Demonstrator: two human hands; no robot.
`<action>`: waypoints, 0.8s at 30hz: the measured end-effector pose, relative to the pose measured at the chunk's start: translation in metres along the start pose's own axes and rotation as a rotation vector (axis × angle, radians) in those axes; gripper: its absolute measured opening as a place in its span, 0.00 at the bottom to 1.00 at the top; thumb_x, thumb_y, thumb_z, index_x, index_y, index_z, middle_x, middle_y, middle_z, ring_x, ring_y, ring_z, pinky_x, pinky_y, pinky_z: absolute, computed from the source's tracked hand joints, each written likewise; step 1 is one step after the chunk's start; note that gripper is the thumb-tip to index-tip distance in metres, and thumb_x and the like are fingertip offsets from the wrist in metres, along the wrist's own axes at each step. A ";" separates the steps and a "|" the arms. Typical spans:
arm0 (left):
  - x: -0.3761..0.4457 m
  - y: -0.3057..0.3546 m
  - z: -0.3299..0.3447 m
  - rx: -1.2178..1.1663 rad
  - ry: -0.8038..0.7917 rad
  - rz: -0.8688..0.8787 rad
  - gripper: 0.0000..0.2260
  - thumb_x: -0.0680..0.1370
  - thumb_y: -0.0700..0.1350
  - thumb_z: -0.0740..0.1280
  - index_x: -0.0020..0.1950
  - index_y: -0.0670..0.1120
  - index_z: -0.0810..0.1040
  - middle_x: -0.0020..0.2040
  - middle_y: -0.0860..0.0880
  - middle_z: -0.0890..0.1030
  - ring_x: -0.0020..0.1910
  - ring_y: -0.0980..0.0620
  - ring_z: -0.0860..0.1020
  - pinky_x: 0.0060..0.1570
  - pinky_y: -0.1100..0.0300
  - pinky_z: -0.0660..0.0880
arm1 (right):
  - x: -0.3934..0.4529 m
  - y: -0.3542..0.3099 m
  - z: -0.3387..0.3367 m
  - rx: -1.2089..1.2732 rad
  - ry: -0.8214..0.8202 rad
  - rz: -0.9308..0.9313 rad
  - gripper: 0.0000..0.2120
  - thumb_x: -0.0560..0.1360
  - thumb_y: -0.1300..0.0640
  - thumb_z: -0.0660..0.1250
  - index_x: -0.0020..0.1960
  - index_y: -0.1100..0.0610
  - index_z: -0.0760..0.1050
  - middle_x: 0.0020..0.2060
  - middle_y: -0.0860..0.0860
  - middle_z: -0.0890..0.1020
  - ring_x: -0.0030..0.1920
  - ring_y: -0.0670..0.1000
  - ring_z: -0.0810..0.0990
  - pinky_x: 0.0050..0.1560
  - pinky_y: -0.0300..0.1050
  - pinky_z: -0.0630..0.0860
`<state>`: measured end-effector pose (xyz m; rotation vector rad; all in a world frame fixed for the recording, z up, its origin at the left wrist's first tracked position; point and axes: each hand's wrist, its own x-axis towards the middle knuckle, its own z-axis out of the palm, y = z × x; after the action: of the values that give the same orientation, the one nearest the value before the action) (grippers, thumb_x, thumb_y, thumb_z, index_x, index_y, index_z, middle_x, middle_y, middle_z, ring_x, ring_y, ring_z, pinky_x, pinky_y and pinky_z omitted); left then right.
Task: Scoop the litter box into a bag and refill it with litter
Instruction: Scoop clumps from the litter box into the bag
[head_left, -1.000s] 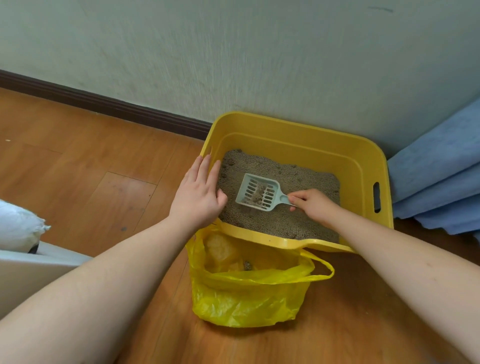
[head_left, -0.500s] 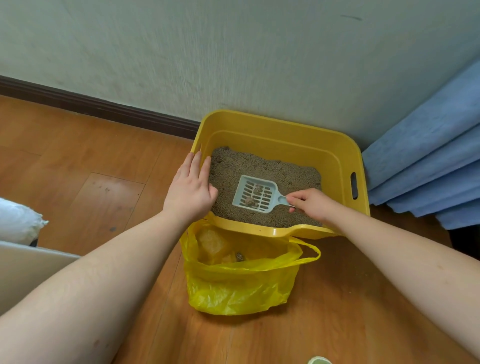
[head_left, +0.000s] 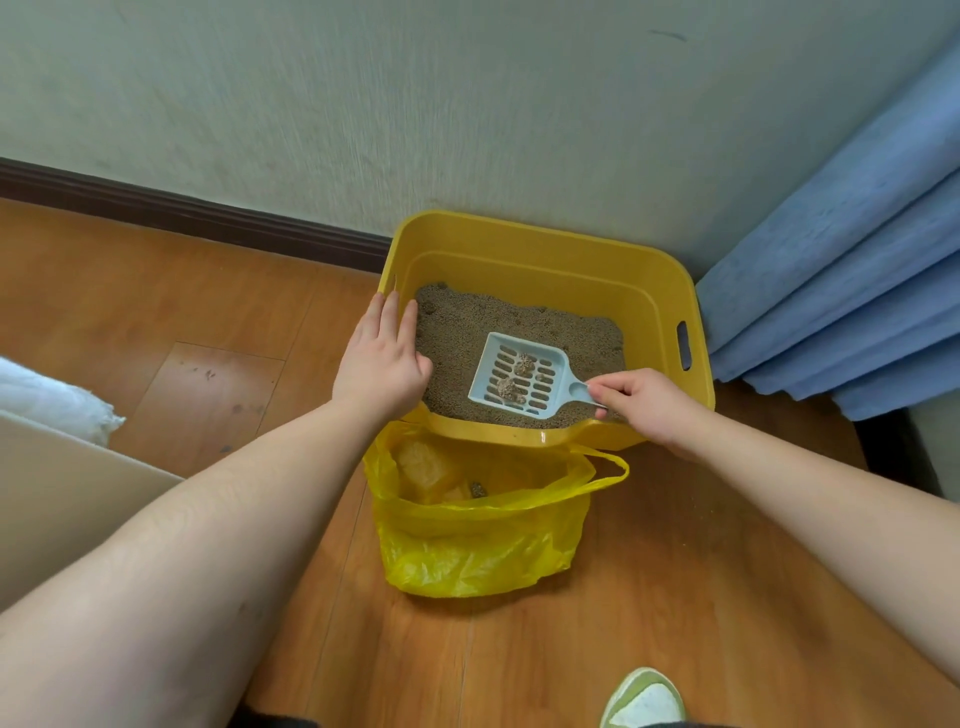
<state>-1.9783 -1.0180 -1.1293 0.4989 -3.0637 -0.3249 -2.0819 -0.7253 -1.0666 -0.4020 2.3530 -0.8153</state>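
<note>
1. Against the wall, on the wooden floor, we see a yellow litter box holding brown litter.
2. Our left hand lies on the box's left rim, its fingers straight and flat, gripping nothing.
3. Our right hand pinches the handle of a pale blue slotted scoop between thumb and curled fingers, at the box's near right corner.
4. The scoop sits above the litter with its blade pointing away from us, and a few small clumps rest on its slots.
5. Just in front of the box, touching its near rim, a yellow plastic bag stands open on the floor, with some waste visible inside.
6. A blue curtain hangs to the right of the box.
7. A green and white shoe shows at the bottom edge.
</note>
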 end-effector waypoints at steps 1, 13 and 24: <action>-0.001 0.001 0.000 0.003 -0.008 -0.001 0.29 0.80 0.51 0.51 0.79 0.43 0.51 0.80 0.40 0.51 0.79 0.43 0.47 0.77 0.48 0.48 | -0.004 0.001 0.002 -0.002 0.008 -0.003 0.11 0.80 0.52 0.62 0.59 0.51 0.80 0.38 0.47 0.83 0.36 0.47 0.76 0.39 0.42 0.69; -0.002 0.002 -0.005 0.029 -0.054 0.002 0.29 0.81 0.51 0.50 0.80 0.43 0.49 0.80 0.41 0.48 0.79 0.44 0.44 0.77 0.50 0.44 | -0.032 0.003 0.030 -0.114 0.032 -0.073 0.10 0.80 0.50 0.62 0.56 0.45 0.80 0.36 0.44 0.83 0.40 0.54 0.81 0.40 0.51 0.75; 0.000 0.002 -0.005 0.032 -0.050 0.008 0.30 0.80 0.52 0.52 0.80 0.43 0.50 0.80 0.41 0.49 0.79 0.43 0.44 0.76 0.48 0.45 | -0.045 0.022 0.066 -0.193 -0.092 -0.021 0.09 0.80 0.51 0.62 0.49 0.48 0.82 0.35 0.45 0.82 0.29 0.47 0.72 0.33 0.42 0.67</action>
<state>-1.9786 -1.0168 -1.1242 0.4874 -3.1229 -0.2922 -2.0071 -0.7174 -1.1016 -0.5342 2.3525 -0.5677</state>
